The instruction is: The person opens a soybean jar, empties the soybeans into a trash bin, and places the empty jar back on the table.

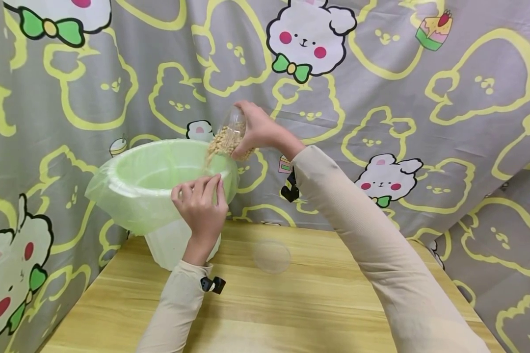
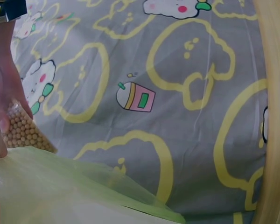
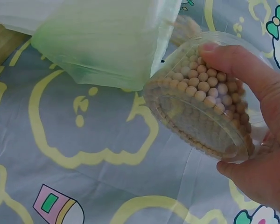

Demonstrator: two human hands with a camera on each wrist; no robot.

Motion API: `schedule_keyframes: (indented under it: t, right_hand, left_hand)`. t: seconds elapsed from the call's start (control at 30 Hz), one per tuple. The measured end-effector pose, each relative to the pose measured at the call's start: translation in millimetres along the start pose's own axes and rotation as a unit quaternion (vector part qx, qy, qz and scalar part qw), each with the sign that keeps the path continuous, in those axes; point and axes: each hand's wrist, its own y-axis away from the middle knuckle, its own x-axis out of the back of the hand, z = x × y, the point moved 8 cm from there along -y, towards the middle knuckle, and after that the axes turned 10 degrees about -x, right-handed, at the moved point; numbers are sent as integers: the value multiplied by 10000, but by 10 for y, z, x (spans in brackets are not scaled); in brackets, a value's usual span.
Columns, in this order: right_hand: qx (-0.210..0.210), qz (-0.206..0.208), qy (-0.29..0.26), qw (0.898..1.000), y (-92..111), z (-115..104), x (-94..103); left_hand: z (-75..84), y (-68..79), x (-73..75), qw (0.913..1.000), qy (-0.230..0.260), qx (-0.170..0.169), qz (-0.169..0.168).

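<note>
My right hand [image 1: 260, 127] grips a clear plastic jar [image 1: 235, 120] tilted over the right rim of a white bin [image 1: 168, 242]. Beige soybeans [image 1: 226, 142] stream from its mouth into the bin. The right wrist view shows the jar's round base [image 3: 200, 123], with more soybeans [image 3: 210, 84] behind the clear wall and the thumb across its side. A pale green plastic bag [image 1: 137, 211] lines the bin and hangs over its outside. At the near rim, my left hand [image 1: 203, 208] holds the bin's edge and bag with bent fingers; their tips are hidden inside.
A clear round lid [image 1: 271, 256] lies on the wooden table [image 1: 265, 304], right of the bin. Behind the table hangs a grey curtain [image 1: 380, 132] with cartoon prints, close to the bin. Black wrist mounts [image 1: 213, 284] sit on both sleeves.
</note>
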Motion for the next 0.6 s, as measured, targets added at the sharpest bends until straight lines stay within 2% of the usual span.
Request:
schedule_keyframes:
  t: [0.6]
  right_hand:
    - [34, -129, 432, 9990, -6, -67, -57]
  left_hand:
    - [9, 14, -8, 10000, -58, -30, 22]
